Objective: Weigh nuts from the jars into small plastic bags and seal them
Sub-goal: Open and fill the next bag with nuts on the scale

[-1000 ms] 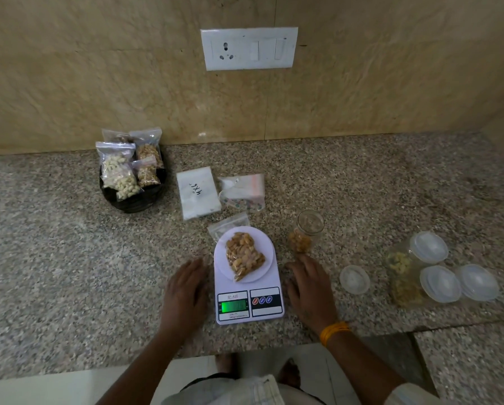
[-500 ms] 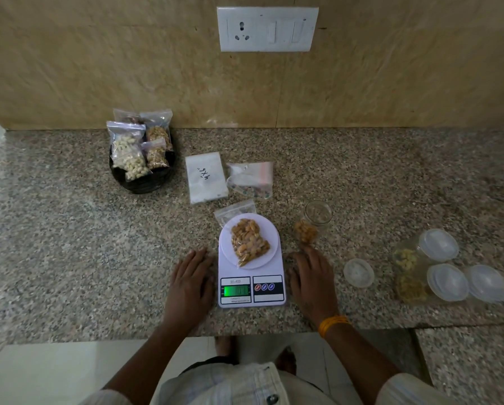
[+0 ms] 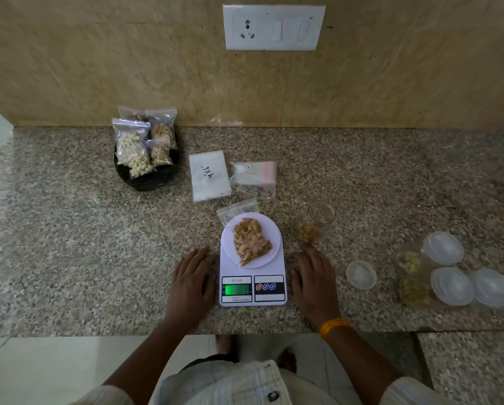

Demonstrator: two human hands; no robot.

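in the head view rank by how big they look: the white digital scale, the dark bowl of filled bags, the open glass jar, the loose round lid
1. white digital scale
2. dark round bowl holding filled bags
3. open glass jar of nuts
4. loose round translucent lid

The jar and lid look close in size, and the bowl sits farther from the camera, so those ranks are unsure.

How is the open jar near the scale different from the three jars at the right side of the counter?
The open jar stands alone beside the scale, its lid lying apart on the counter; the three jars are grouped at the right with lids on. The open jar holds brownish nuts; two of the three jars show paler, yellowish contents. All are clear plastic.
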